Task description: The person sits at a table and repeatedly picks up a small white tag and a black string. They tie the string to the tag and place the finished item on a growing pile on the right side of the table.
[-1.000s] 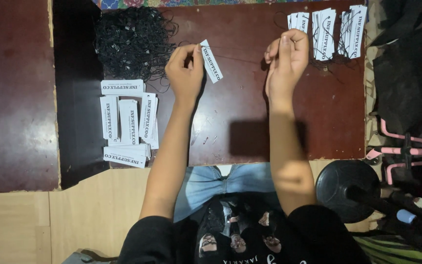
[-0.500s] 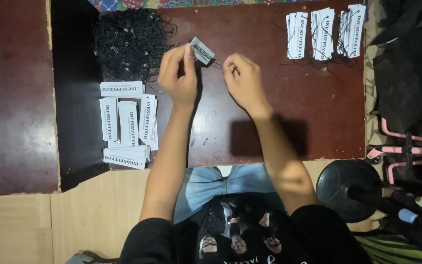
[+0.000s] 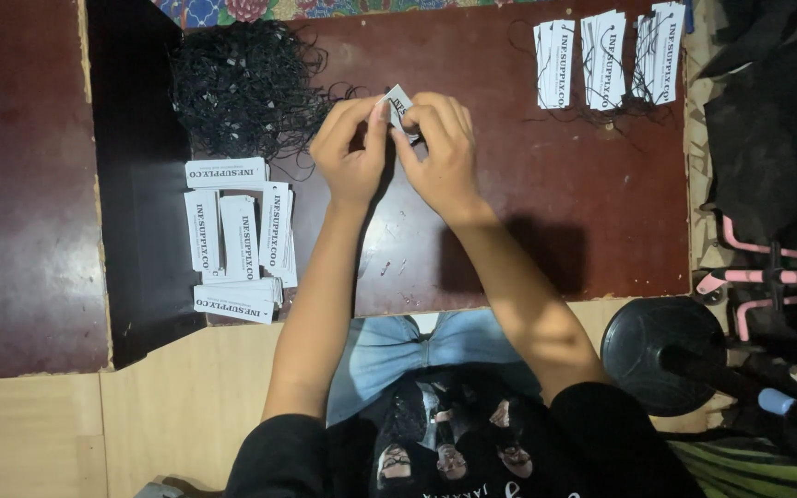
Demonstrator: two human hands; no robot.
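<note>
One small white paper tag (image 3: 399, 103) sits pinched between your two hands above the dark red table (image 3: 528, 212), your left hand (image 3: 350, 152) and right hand (image 3: 443, 148) both pressed onto it with fingertips closed. It looks light, thin and easily creased, so hold it by the edges. Its long axis tilts diagonally, upper end away from you. Beyond lie a tangle of black strings (image 3: 242, 88), loose tag stacks (image 3: 237, 240) at left, and strung tags (image 3: 606, 55) at right.

One white rectangular tag (image 3: 398, 101) pinched between both hands (image 3: 398, 148). Loose white tag stacks (image 3: 237, 238) lie left of them; three strung tag bundles (image 3: 606, 60) upper right.
</note>
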